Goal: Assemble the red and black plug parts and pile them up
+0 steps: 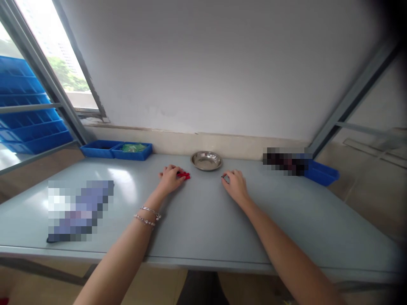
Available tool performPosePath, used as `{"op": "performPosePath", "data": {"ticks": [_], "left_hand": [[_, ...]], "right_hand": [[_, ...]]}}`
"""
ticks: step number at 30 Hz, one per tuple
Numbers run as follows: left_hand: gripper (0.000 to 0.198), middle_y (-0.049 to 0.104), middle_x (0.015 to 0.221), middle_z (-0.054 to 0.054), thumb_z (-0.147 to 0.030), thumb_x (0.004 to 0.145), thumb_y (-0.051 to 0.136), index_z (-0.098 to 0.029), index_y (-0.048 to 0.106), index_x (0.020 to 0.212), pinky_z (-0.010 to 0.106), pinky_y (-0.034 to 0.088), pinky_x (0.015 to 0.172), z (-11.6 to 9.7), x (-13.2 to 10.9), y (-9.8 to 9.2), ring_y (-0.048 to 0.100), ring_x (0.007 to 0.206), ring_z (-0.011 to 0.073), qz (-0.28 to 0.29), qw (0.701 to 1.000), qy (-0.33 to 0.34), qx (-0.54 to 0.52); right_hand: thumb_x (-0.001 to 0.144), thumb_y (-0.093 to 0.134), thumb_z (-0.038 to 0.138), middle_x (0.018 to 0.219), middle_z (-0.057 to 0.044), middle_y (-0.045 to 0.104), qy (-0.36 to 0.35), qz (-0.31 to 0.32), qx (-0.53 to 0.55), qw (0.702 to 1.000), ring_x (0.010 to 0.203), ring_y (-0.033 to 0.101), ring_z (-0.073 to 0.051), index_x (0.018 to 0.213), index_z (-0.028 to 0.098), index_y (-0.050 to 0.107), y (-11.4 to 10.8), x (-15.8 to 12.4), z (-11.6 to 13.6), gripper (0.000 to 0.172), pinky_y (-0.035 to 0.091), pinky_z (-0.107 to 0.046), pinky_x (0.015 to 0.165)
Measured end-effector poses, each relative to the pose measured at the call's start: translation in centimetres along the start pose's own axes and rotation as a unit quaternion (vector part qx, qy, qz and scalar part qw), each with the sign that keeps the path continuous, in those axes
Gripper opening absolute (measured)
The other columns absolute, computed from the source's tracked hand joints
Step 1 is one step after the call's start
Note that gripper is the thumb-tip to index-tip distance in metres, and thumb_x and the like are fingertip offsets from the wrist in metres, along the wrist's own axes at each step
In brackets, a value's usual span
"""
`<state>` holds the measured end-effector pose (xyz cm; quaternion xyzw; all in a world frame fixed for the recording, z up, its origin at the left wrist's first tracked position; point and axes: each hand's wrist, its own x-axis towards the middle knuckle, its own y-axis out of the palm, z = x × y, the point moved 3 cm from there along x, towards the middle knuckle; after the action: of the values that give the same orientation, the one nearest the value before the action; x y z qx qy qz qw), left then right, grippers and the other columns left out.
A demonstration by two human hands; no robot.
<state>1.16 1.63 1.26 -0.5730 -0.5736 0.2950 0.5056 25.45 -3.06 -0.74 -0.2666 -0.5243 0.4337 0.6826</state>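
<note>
My left hand (171, 178) rests on the grey table (203, 220) with its fingers curled around a small red object (184, 175) that sticks out to the right. My right hand (234, 184) lies on the table a little to the right, fingers bent over a small dark item (224, 177) at the fingertips; what it is I cannot make out. A shallow round metal dish (206, 160) stands just behind and between the two hands, near the wall. Two thin bracelets circle my left wrist (148, 215).
Two blue bins (116, 150) sit at the back left; one holds green pieces. Another blue bin (321, 173) sits at the back right beside a blurred patch. A blurred item lies front left. Stacked blue trays (25, 106) fill a rack at far left.
</note>
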Motion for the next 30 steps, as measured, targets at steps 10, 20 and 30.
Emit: {"op": "performPosePath", "data": {"ticks": [10, 20, 30], "left_hand": [[0.022, 0.051, 0.108, 0.008, -0.037, 0.075, 0.051, -0.025, 0.060, 0.091, 0.039, 0.032, 0.076, -0.3, -0.2, 0.0, 0.042, 0.101, 0.0281, 0.004, 1.000, 0.005, 0.005], [0.022, 0.049, 0.107, 0.009, -0.038, 0.074, 0.052, -0.026, 0.061, 0.090, 0.039, 0.032, 0.075, 0.4, 0.0, 0.3, 0.041, 0.100, 0.0291, -0.001, 0.999, -0.003, 0.044], [0.021, 0.049, 0.101, 0.009, -0.037, 0.075, 0.052, -0.025, 0.062, 0.089, 0.040, 0.031, 0.076, -0.1, -0.2, -0.2, 0.041, 0.097, 0.0278, -0.001, 0.998, 0.000, 0.062]], "right_hand": [[0.078, 0.049, 0.025, 0.086, -0.009, 0.050, 0.007, 0.026, -0.051, 0.998, 0.085, 0.044, -0.023, 0.082, 0.020, 0.060, 0.8, -0.3, 0.0, 0.012, 0.032, -0.031, 0.065], [0.077, 0.052, 0.032, 0.090, -0.011, 0.052, 0.043, 0.039, -0.063, 0.996, 0.089, 0.045, -0.026, 0.092, 0.021, 0.058, 0.6, -0.3, -0.1, 0.020, 0.032, -0.033, 0.066], [0.075, 0.053, 0.035, 0.077, -0.005, 0.059, 0.126, 0.145, -0.003, 0.981, 0.075, 0.053, -0.021, 0.073, 0.020, 0.059, -2.9, -0.4, -2.0, 0.016, 0.031, -0.031, 0.063]]}}
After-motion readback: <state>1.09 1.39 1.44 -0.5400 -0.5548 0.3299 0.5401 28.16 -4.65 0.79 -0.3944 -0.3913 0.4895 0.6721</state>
